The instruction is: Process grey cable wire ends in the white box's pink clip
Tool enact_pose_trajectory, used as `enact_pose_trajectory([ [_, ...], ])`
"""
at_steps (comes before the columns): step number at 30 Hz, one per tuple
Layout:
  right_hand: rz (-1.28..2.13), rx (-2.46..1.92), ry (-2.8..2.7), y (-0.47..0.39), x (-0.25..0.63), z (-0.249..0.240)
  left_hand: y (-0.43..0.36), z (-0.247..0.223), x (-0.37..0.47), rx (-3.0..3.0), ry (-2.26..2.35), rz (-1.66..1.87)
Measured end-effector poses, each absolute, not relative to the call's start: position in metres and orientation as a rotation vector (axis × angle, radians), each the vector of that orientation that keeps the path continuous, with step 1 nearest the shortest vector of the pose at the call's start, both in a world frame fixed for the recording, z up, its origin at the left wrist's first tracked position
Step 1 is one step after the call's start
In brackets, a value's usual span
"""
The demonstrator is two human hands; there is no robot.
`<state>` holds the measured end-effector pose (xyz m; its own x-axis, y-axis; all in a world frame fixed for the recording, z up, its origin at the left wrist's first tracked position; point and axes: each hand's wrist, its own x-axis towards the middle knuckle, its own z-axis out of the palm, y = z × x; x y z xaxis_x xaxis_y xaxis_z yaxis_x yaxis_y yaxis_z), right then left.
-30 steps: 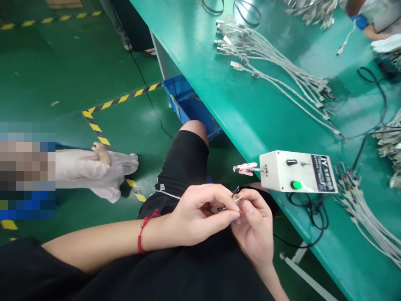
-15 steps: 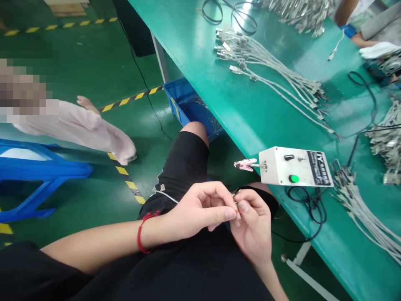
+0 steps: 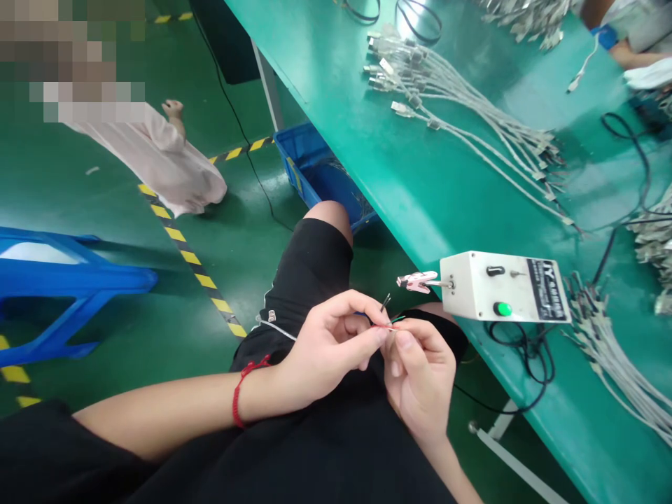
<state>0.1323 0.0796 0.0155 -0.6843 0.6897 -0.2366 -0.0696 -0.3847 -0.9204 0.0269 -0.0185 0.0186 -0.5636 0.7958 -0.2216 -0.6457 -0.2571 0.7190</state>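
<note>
Two bare hands meet over the lap, pinching the thin coloured wires at the end of one slender grey round cable, which runs from the far side of the left hand across the thigh. The left thumb and forefinger are pressed together on the wires; the right hand, just beside it, has thumb and forefinger closed near their tips. The step in hand looks like sorting or straightening these wires by fingertip; the next move seems to call for a light, steady pinch that singles out one wire without bending the others. One red, one green and one whitish wire can be made out, plus dark ends pointing upward, perhaps two, too small to count surely. On the left wrist is one red braided cord bracelet. Beyond the hands stands one off-white metal box with one green round button, one black switch, one small toggle and one pink clip jutting from its end. On the green-topped table lie two bundles of grey cables, one beyond the box and one to its right, their cables overlapping too much to count. One blue plastic crate sits below the table edge; farther off is one person in pale clothing.
</note>
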Motion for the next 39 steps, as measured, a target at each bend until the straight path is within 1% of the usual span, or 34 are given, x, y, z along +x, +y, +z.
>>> enact_pose_trajectory([
  [3,2.083,-0.862,-1.406,0.086,0.127,0.016,-0.013,0.015,0.021,0.218,1.022,1.948],
  [7,2.077,-0.919,-1.341,0.099,0.114,0.020,-0.003,0.009,0.012,0.170,1.042,1.970],
  [17,2.047,-1.188,-1.240,0.114,0.093,0.011,0.015,-0.001,-0.008,0.111,1.062,1.967],
  [28,2.050,-1.201,-0.957,0.114,0.092,0.002,0.024,-0.005,-0.014,0.083,1.003,1.919],
  [39,2.019,-1.178,-1.043,0.116,0.092,0.001,0.027,-0.009,-0.013,0.100,1.046,1.922],
])
